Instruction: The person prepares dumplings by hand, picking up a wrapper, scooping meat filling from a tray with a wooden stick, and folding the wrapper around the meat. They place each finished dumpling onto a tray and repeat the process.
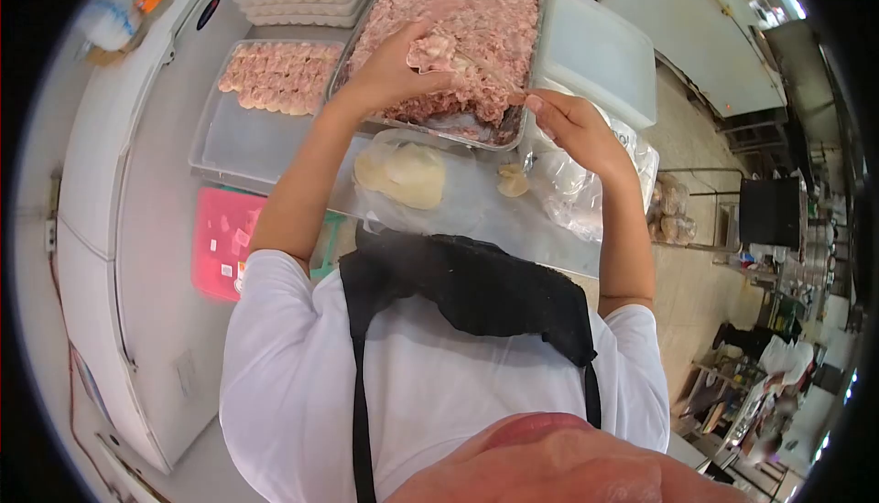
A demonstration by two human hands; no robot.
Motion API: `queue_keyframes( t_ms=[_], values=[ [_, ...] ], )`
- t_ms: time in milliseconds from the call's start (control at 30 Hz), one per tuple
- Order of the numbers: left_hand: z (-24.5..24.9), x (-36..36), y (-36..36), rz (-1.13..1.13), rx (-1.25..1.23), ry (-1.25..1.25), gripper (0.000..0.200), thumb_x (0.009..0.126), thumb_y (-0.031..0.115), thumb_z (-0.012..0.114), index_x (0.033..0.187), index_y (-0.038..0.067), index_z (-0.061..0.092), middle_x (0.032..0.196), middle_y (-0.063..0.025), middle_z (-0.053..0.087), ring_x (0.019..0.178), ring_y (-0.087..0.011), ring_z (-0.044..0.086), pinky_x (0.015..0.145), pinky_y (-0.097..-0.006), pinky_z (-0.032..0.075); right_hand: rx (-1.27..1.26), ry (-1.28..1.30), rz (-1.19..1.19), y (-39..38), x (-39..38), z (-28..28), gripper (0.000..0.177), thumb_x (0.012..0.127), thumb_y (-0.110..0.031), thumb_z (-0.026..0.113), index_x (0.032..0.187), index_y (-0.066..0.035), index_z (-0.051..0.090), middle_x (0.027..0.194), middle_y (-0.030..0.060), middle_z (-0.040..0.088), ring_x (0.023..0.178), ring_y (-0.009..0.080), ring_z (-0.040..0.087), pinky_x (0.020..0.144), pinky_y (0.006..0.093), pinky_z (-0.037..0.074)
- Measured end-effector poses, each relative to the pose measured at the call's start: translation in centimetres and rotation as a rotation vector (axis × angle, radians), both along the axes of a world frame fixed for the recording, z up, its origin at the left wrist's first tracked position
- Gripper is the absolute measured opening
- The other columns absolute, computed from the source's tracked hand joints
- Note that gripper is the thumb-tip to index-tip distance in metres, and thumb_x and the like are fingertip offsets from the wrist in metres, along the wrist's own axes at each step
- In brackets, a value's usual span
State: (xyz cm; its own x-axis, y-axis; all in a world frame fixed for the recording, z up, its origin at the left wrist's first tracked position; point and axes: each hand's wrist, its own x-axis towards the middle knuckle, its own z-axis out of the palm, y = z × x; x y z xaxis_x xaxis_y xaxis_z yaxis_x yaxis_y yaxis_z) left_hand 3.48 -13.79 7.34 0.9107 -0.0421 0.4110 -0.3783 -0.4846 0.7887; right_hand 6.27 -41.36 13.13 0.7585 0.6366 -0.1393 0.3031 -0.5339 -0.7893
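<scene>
Head view: a wrapper (438, 48) is cupped in the curled fingers of the left hand (389, 73) above the minced filling (485, 9), apparently for easy loading; a thin spreader (490, 77) is pinched by the right hand (572, 123), spare wrappers (403, 173) stacked nearby.
</scene>
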Motion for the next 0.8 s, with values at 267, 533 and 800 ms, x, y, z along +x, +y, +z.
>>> queue_keyframes(
  t_ms=[267,533,800],
  values=[
    [2.5,-1.6,-1.3,-0.184,0.272,0.128,0.043,0.072,0.023,0.077,0.108,0.006,0.062,0.113,-0.0104,0.061,0.104,-0.0214,0.058,0.093,-0.0325,0.043,0.121,-0.156,0.214,-0.7,1.9,-5.3,0.036,0.094,-0.030,0.057,0.117,-0.003,0.062,0.085,0.0079,0.064,0.073,0.0152,0.056,0.069,0.0300,0.045],
    [-6.1,2.2,0.2,0.206,0.151,0.289,0.060,0.070,0.048,0.075,0.110,0.005,0.062,0.113,-0.0187,0.061,0.107,-0.0323,0.057,0.091,-0.0378,0.045,-0.207,-0.689,-0.009,-0.8,2.1,-5.2,0.029,0.091,-0.031,0.057,0.112,-0.012,0.065,0.090,0.0133,0.065,0.081,0.0326,0.064,0.069,0.0398,0.050],
    [-2.9,-1.2,-0.7,0.155,-0.030,0.633,0.052,0.072,0.040,0.074,0.108,0.005,0.063,0.096,-0.0132,0.065,0.089,-0.0262,0.062,0.082,-0.0363,0.048,-0.372,-0.545,0.007,-3.0,4.5,-10.2,0.031,0.093,-0.034,0.051,0.112,-0.014,0.064,0.090,0.0183,0.065,0.085,0.0373,0.062,0.072,0.0439,0.049]
  ],
)
